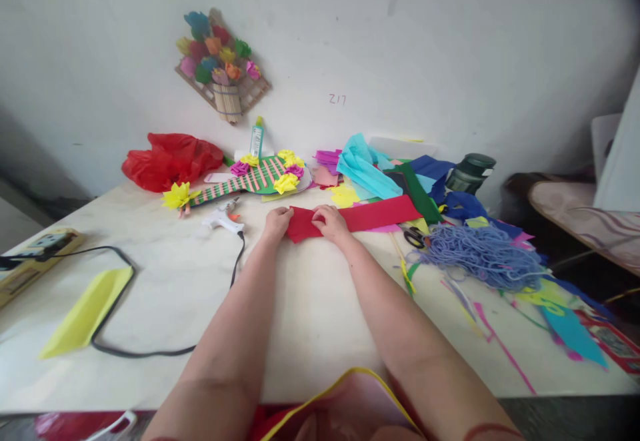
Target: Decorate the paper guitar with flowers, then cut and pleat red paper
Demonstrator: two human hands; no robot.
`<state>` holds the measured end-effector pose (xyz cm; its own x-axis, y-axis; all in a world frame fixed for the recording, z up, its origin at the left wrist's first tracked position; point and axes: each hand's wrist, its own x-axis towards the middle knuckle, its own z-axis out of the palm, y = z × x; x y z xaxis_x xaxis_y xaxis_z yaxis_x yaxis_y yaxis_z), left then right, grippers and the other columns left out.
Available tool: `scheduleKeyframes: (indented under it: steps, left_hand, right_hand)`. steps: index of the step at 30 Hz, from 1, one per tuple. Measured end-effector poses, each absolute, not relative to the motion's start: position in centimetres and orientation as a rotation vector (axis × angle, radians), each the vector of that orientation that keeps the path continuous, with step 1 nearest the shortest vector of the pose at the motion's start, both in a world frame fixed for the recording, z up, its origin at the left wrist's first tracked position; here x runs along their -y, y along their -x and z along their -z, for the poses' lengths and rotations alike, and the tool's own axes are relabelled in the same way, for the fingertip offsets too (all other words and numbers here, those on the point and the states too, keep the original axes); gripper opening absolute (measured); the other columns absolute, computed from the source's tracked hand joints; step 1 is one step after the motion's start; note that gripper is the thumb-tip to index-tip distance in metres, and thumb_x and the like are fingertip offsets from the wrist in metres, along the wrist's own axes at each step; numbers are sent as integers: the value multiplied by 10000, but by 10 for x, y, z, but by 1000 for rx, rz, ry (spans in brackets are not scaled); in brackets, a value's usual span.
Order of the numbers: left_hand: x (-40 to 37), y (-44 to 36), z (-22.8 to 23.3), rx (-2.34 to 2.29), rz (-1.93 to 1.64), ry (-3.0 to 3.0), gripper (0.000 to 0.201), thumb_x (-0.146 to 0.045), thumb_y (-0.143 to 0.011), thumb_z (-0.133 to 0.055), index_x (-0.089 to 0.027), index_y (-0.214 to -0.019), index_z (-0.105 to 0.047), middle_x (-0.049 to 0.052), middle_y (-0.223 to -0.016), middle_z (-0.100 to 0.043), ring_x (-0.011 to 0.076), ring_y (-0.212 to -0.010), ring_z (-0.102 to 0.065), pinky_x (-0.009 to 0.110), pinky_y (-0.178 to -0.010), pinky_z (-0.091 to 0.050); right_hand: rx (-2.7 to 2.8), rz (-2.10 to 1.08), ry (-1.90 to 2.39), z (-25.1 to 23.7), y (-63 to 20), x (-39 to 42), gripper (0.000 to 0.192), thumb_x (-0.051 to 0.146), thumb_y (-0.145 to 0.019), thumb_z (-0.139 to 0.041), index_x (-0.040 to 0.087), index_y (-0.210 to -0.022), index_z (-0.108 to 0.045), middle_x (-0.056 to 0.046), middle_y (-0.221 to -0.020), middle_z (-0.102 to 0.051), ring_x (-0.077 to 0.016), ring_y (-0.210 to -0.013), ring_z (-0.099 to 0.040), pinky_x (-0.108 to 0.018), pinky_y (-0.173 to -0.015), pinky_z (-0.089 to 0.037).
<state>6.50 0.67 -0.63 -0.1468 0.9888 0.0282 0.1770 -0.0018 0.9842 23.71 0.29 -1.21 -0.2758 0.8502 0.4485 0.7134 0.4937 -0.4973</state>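
Observation:
A long strip of red paper [373, 215] lies flat on the pale table [310, 308], running from the middle toward the right. My left hand [277, 222] presses on its left end, fingers curled over the edge. My right hand [331, 222] rests on the strip just to the right, fingers bent down on the paper. Both hands lie close together and pinch a fold in the red paper.
A white glue gun [221, 217] with a black cord [150, 351] lies left of my hands. Behind are a green woven piece with paper flowers [260, 176], a glue bottle [257, 138] and a red bag [170, 158]. Scissors [414, 236], lilac yarn [483, 254] and coloured paper scraps lie right; yellow paper [85, 313] left.

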Motion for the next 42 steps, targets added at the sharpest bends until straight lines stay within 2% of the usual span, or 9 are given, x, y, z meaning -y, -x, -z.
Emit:
scheduleKeyframes:
  steps: [5,12,17,24,27,30,34,38,42]
  left_hand:
    - [-2,-63,1,-1315,-1211,-1199,179,-336,-616,-584,-161,-597,-548,-23,-468,-500,103,-444,-444,228,-461,-338]
    - [1,-63,-1,-1290,-1224,-1180,274,-410,-595,-646,-156,-612,-542,-18,-494,-514,103,-446,-452,234,-466,-328]
    - [-1,-64,-2,-1312,-1231,-1182,243,-376,-624,-643,-145,-652,-573,-9,-524,-546,105,-475,-470,225,-491,-359]
    - [2,-66,-6,-1313,-1351,-1142,529,-535,-740,-525,-155,-1106,-573,11,-664,-589,124,-563,-538,224,-528,-413]
    - [9,-66,-10,-1214,-1303,-1216,541,-575,-702,-558,-162,-1048,-611,30,-733,-627,145,-629,-569,232,-556,-429]
    - [12,-64,-11,-1037,-1189,-1308,438,-457,-621,-685,-169,-947,-639,35,-784,-654,153,-671,-583,241,-613,-445]
    - [9,-60,-8,-928,-1127,-1299,341,-298,-565,-719,-167,-866,-626,24,-760,-652,143,-658,-585,248,-641,-448]
    - [4,-59,-3,-963,-1097,-1346,220,-289,-584,-691,-145,-720,-595,-3,-633,-607,108,-571,-534,218,-571,-399]
    - [1,-60,-1,-1061,-1124,-1345,212,-328,-603,-663,-146,-616,-554,-29,-528,-548,80,-477,-450,203,-486,-315]
  right_hand:
    - [2151,-285,1236,8,-237,2,512,89,-672,-559,236,-1162,-550,-15,-1103,-615,-205,-1046,-454,-335,-875,-426]
    - [2028,-345,1245,8,-241,-2,69,257,-709,-620,200,-712,-659,-30,-800,-621,-178,-835,-509,-292,-768,-422]
    - [1709,-634,1218,9,-249,-5,296,430,-734,-545,180,-575,-550,43,-536,-451,-117,-570,-433,-237,-565,-344]
    - [1507,-643,1249,6,-254,-4,402,498,-699,-509,212,-478,-334,57,-492,-260,-105,-528,-289,-240,-500,-245]
    - [1458,-684,1249,4,-254,-3,400,503,-688,-509,212,-477,-335,58,-499,-253,-104,-530,-282,-240,-504,-247]
    - [1398,-739,1220,3,-254,-2,396,491,-666,-533,210,-464,-341,62,-492,-261,-100,-524,-282,-239,-513,-254]
    - [1327,-812,1204,4,-253,-2,366,469,-646,-553,208,-461,-374,64,-487,-297,-101,-522,-306,-240,-523,-268]
    - [1330,-835,1222,4,-253,-3,357,451,-647,-562,205,-457,-385,67,-476,-299,-103,-522,-327,-243,-531,-286]
    - [1391,-865,1153,0,-253,0,314,478,-685,-559,190,-563,-530,42,-557,-478,-134,-641,-476,-258,-657,-381]
